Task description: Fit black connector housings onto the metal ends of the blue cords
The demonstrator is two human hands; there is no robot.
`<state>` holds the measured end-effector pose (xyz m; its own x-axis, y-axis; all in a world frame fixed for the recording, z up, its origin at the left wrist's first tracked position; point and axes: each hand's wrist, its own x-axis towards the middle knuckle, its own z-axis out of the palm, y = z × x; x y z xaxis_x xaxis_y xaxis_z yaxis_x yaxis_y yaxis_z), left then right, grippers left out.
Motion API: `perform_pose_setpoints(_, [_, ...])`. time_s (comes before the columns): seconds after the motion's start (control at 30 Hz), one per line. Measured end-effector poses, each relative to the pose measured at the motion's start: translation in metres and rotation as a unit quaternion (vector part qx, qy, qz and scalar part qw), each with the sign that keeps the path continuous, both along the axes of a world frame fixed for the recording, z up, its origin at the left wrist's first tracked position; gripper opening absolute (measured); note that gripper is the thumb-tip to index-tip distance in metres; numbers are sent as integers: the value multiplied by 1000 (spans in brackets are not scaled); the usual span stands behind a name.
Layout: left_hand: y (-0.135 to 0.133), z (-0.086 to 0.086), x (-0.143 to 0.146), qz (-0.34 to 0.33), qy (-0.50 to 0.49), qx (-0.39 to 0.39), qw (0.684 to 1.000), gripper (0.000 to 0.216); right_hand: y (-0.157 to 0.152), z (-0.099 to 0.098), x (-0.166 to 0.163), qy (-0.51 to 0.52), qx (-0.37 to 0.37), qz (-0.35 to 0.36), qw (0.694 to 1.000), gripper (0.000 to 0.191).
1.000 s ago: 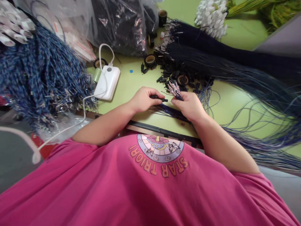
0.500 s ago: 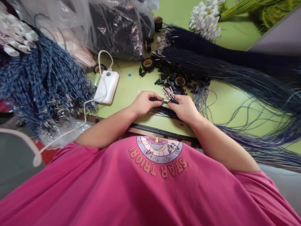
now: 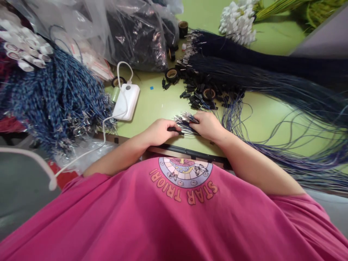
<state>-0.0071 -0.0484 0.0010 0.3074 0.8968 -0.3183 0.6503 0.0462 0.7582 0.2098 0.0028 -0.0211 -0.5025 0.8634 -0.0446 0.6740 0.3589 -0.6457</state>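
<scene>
My left hand (image 3: 160,132) is closed near the front edge of the table, its thumb and fingers around small black connector housings (image 3: 173,129). Just to the right, my right hand (image 3: 208,125) grips a bundle of thin dark wires (image 3: 187,127). The bundle's silvery crimped terminals (image 3: 185,116) stick out to the left, past the thumb. Several of these wires run between the two hands, low over the table. How many housings sit inside my left fingers is hidden.
Beyond my hands lies a pile of loose black housings (image 3: 201,87) with tape rolls (image 3: 172,75). Long dark wires (image 3: 258,76) spread to the right. A white power bank (image 3: 129,98) with its cable, blue twisted wires (image 3: 59,90) and plastic bags (image 3: 136,32) are to the left and back.
Both hands were close together over the terminals. My left hand has since moved down and left, away from the bundle, and the terminals in my right hand have tipped leftward.
</scene>
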Motion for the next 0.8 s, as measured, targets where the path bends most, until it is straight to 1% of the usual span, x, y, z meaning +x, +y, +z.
perform_pose_setpoints(0.07, [-2,-2,0,4,-8,-9,1000,19,0,2,0,31,-24,-16,999,15])
perform_pose_setpoints(0.17, [1,0,3,24,-38,-6,999,18,0,9,5,121,-105,-59,985,8])
perform_pose_setpoints(0.27, [9,6,8,71,-102,-15,992,17,2,17,11,192,-167,-106,961,7])
perform_pose_setpoints(0.37, [20,11,17,127,-155,-50,978,19,2,22,16,245,-195,-127,941,11])
perform_pose_setpoints(0.47, [32,10,23,155,-208,-79,963,22,2,24,21,276,-197,-144,930,13])
perform_pose_setpoints(0.63, [44,2,26,158,-296,-123,934,22,4,23,26,300,-219,-163,914,10])
perform_pose_setpoints(0.7, [45,-1,27,160,-321,-136,923,22,4,23,26,293,-212,-169,917,12])
perform_pose_setpoints(0.8, [45,-4,27,163,-358,-153,907,21,2,24,26,271,-162,-191,930,14])
